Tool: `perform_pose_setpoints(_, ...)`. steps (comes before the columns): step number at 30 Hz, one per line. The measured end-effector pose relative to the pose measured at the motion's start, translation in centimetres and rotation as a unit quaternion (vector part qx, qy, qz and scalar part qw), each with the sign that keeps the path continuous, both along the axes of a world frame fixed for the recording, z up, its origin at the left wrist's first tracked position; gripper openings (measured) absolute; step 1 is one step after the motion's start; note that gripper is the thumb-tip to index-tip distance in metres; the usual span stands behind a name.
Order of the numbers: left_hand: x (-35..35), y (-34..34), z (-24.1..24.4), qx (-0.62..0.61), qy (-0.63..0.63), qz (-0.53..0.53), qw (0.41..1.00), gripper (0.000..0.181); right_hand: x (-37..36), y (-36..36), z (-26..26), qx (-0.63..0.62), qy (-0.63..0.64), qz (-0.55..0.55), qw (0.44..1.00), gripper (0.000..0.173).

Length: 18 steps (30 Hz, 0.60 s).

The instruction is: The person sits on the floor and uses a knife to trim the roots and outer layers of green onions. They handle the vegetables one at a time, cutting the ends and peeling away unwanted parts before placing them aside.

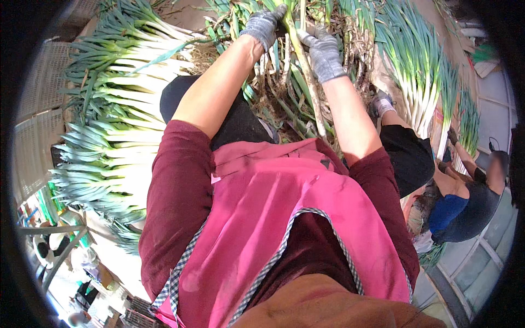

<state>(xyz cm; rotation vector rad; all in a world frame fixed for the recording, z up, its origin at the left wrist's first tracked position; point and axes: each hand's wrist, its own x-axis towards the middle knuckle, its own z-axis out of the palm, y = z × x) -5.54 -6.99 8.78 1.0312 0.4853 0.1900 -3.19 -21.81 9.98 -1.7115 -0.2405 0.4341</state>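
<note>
In the head view, my left hand [262, 28], in a grey knit glove, grips a long green onion [300, 53] near its green upper part. My right hand [325, 55], gloved alike, is at the stalk's right side, its thumb against it and its fingers curled. A narrow pale leaf [303, 14] rises beside the right thumb. The stalk slants down between my forearms towards my pink apron [254, 192], its lower end dirty and brownish. Beneath the hands lies a heap of untrimmed green onions and dry leaves [283, 92].
White-stemmed green onions [127, 123] lie in a long row on the left. More bundles [414, 69] lie on the right. A co-worker [467, 209] sits at the right, beyond my dark-clad right knee [406, 160]. Plastic crates [39, 123] line the left edge.
</note>
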Motion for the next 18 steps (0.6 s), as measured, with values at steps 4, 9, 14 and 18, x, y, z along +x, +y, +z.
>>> perform_pose_setpoints(4, 3.1, 5.7, -7.1, -0.243, -0.052, 0.1, 0.963, 0.021, -4.6, -4.8, -0.7, -0.09, -0.04, 0.102, 0.99, 0.01)
perform_pose_setpoints(9, 3.4, 6.6, -6.5, -0.261, -0.042, 0.138, 0.955, 0.012, -4.1, -18.6, -8.1, -0.558, -0.152, 0.459, 0.674, 0.037)
perform_pose_setpoints(14, 4.3, 7.2, -7.1, -0.261, -0.076, 0.159, 0.949, 0.017, -4.2, -17.0, -4.6, -0.191, -0.184, 0.174, 0.948, 0.034)
perform_pose_setpoints(18, 4.3, 6.5, -5.1, -0.296, -0.167, 0.232, 0.911, 0.034, -8.3, -11.5, 0.0, -0.349, -0.24, 0.187, 0.886, 0.039)
